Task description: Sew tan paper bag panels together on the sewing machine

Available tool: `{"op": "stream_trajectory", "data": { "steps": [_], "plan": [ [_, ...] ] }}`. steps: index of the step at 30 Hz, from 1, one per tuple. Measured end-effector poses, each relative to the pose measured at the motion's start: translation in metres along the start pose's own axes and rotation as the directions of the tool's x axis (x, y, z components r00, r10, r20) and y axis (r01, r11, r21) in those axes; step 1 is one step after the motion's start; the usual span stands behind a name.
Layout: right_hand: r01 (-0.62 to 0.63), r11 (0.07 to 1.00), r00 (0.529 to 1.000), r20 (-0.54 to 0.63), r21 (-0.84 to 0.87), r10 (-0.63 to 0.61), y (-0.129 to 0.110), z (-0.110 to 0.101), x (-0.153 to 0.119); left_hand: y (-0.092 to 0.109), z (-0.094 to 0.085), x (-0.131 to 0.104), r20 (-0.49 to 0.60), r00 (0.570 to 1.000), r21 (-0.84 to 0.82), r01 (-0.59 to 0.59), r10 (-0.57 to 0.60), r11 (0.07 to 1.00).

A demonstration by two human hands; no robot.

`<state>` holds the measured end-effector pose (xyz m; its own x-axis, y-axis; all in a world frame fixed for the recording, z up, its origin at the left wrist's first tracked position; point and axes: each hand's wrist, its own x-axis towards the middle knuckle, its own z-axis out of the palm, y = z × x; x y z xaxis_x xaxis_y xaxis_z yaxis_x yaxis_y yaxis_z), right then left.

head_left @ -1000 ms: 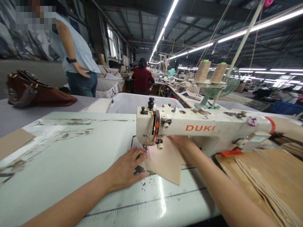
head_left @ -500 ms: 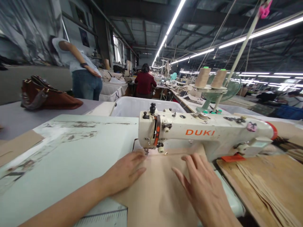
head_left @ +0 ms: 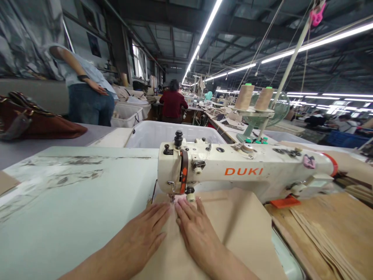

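A beige sheet of material (head_left: 247,225) lies on the bed of a white sewing machine (head_left: 212,163) marked DUKI, part of it under the arm. Flat on the sheet, my left hand (head_left: 142,233) rests with fingers stretched toward the presser foot (head_left: 171,197), just left of it. My right hand (head_left: 195,229) also presses flat on the sheet, its fingertips close to the foot on the right. Both hands are open, side by side, with a narrow gap between them. The fingertips partly cover the material around the needle area.
Right of the machine, a wooden board (head_left: 344,217) carries stacked beige strips (head_left: 320,241). Behind stands a white plastic bin (head_left: 180,131). Two thread cones (head_left: 244,97) are on a stand. A brown handbag (head_left: 49,124) lies at left. Co-workers (head_left: 173,103) are farther back.
My right hand has moved left, close to the presser foot and my left hand. The beige sheet has shifted and turned, spreading farther right. The view has swung slightly right.
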<state>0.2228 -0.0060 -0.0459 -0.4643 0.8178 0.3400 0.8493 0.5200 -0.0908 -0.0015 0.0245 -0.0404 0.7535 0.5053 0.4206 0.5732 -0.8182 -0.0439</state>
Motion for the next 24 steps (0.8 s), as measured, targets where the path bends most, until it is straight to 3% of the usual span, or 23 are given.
{"op": "stream_trajectory", "data": {
  "steps": [5,10,24],
  "plan": [
    [-0.006,1.0,0.997,-0.076,-0.026,0.004,0.002,0.003,0.006,0.005,-0.003,0.005,0.016,1.0,0.042,-0.012,0.011,0.999],
    [-0.006,1.0,1.0,0.002,-0.031,0.006,0.003,0.0,0.012,0.003,-0.007,0.011,0.142,0.99,0.019,0.021,-0.023,1.0],
    [-0.026,1.0,1.0,0.0,0.001,0.026,0.004,-0.005,0.015,-0.008,-0.005,0.007,0.117,0.993,-0.053,0.039,-0.032,0.998]
  ]
}}
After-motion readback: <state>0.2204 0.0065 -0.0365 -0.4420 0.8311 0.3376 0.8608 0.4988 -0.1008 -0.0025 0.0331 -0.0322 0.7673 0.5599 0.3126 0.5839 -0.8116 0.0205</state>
